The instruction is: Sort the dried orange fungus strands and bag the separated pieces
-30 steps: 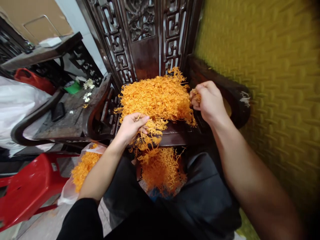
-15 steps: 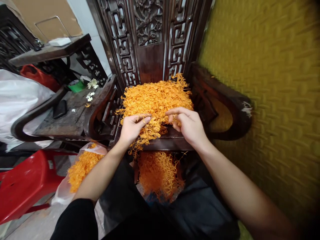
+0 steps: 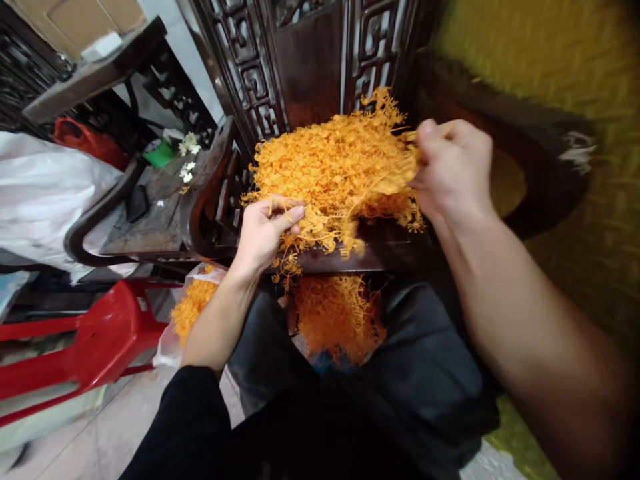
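an orange pile [image 3: 325,160] is held up by a dark wooden seat [image 3: 387,258]. at the pile's front left, orange strands [image 3: 325,230] are pinched between thumb and fingers of the left hand [image 3: 261,232]. at its right end, strands appear clamped in the blurred right hand [image 3: 457,170]. their length is stretched sideways along the pile's front, the bunch being nearer the left hand.

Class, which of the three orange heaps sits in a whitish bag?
The left heap, beside the red chair: whitish bag shows around it. The largest heap lies on the wooden seat; the third heap is between the legs.
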`<state>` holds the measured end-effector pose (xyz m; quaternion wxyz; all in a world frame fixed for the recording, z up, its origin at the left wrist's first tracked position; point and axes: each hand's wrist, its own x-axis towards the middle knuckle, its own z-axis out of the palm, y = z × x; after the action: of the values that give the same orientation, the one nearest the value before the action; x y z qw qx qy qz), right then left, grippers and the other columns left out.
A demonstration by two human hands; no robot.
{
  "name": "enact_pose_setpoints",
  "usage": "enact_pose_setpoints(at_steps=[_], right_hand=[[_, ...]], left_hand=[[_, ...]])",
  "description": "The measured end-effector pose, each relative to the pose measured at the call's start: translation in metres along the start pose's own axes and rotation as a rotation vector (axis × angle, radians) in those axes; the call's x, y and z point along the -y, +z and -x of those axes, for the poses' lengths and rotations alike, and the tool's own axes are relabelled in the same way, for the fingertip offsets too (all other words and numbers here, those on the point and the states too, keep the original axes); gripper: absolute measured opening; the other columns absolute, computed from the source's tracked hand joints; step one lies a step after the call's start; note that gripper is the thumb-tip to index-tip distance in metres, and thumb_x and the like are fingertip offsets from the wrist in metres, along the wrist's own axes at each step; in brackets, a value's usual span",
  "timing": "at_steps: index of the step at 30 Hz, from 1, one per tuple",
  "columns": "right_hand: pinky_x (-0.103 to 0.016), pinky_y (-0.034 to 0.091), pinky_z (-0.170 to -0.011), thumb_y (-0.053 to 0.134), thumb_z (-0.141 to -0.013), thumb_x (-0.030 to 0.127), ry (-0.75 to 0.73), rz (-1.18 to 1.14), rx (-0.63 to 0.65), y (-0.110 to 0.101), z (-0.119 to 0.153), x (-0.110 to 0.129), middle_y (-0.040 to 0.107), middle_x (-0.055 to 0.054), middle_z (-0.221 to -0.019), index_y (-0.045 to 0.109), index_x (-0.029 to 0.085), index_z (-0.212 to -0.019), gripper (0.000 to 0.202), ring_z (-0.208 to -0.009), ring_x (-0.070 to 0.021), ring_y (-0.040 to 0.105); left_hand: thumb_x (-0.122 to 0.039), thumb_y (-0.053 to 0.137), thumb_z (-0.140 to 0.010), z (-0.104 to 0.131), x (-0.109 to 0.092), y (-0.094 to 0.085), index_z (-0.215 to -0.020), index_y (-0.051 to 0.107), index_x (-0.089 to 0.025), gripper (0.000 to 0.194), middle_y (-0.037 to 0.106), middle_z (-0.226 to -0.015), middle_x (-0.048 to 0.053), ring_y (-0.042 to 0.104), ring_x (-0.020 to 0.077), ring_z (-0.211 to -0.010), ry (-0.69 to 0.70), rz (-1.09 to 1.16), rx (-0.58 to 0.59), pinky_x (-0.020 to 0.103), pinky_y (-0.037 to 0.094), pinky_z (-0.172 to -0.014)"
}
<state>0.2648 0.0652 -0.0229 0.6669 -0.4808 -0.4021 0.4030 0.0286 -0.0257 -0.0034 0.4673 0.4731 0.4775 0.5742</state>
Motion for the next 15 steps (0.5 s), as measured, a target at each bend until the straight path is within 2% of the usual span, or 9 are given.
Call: enact_pose_setpoints(at_steps=[3,5,6,8,12,13,15], right_hand=[[-0.03,0.018,-0.047,0.072,-0.093,0.046,0.147,-0.168,0.276,-0.005,0.005,0.004,0.043,0.005,-0.064,0.044,0.026,-0.075,0.039,-0.045,-0.0063,0.03],[-0.028,0.021,-0.045,0.073,-0.09,0.057,0.156,-0.155,0.431,-0.003,0.017,0.007,0.045,0.005,-0.068,0.044,0.026,-0.079,0.044,-0.045,-0.0061,0.031],[-0.028,0.022,-0.045,0.072,-0.088,0.063,0.136,-0.126,0.46,-0.001,0.02,0.006,0.043,0.005,-0.068,0.042,0.026,-0.08,0.048,-0.045,-0.0065,0.031],[-0.028,0.023,-0.044,0.068,-0.088,0.07,0.065,-0.081,0.393,-0.003,0.013,0.002,0.039,0.006,-0.066,0.039,0.027,-0.081,0.053,-0.046,-0.0078,0.03],[-0.027,0.017,-0.042,0.062,-0.089,0.073,-0.024,-0.123,-0.008,-0.027,-0.031,-0.004,0.025,0.008,-0.063,0.031,0.027,-0.077,0.057,-0.045,-0.008,0.022],[-0.026,0.018,-0.041,0.063,-0.089,0.072,-0.016,-0.129,-0.038,-0.032,-0.038,-0.003,0.025,0.008,-0.064,0.03,0.026,-0.077,0.058,-0.045,-0.0076,0.022],[-0.025,0.024,-0.041,0.068,-0.086,0.07,0.018,-0.106,0.063,-0.032,-0.035,0.0,0.035,0.007,-0.065,0.035,0.026,-0.077,0.055,-0.045,-0.0072,0.031]], left_hand=[[-0.031,0.093,-0.069,-0.002,0.0,-0.008,-0.08,0.068,-0.015,0.032,0.065,-0.073,-0.001,0.056,0.0058,-0.054,-0.078,0.106,0.003,0.019,0.04,-0.049],[-0.033,0.092,-0.071,-0.004,0.001,-0.012,-0.083,0.067,-0.015,0.033,0.063,-0.074,-0.002,0.052,0.0038,-0.052,-0.135,0.125,0.007,0.017,0.034,-0.046],[-0.033,0.092,-0.071,-0.005,0.001,-0.014,-0.083,0.067,-0.015,0.033,0.062,-0.075,-0.002,0.048,0.0027,-0.051,-0.145,0.122,0.004,0.016,0.031,-0.045],[-0.031,0.091,-0.07,-0.008,-0.001,-0.02,-0.083,0.069,-0.014,0.031,0.06,-0.071,-0.002,0.042,0.0015,-0.049,-0.127,0.091,-0.016,0.016,0.028,-0.043],[-0.019,0.088,-0.067,-0.012,-0.007,-0.034,-0.075,0.07,-0.012,0.02,0.058,-0.064,-0.001,0.037,0.0012,-0.046,-0.113,0.069,-0.066,0.016,0.026,-0.041],[-0.017,0.086,-0.068,-0.013,-0.008,-0.036,-0.074,0.07,-0.012,0.018,0.058,-0.065,0.0,0.035,0.0006,-0.045,-0.129,0.094,-0.07,0.016,0.025,-0.041],[-0.015,0.082,-0.07,-0.013,-0.009,-0.036,-0.075,0.068,-0.013,0.015,0.058,-0.068,-0.001,0.034,-0.0003,-0.045,-0.159,0.159,-0.068,0.014,0.025,-0.041]])
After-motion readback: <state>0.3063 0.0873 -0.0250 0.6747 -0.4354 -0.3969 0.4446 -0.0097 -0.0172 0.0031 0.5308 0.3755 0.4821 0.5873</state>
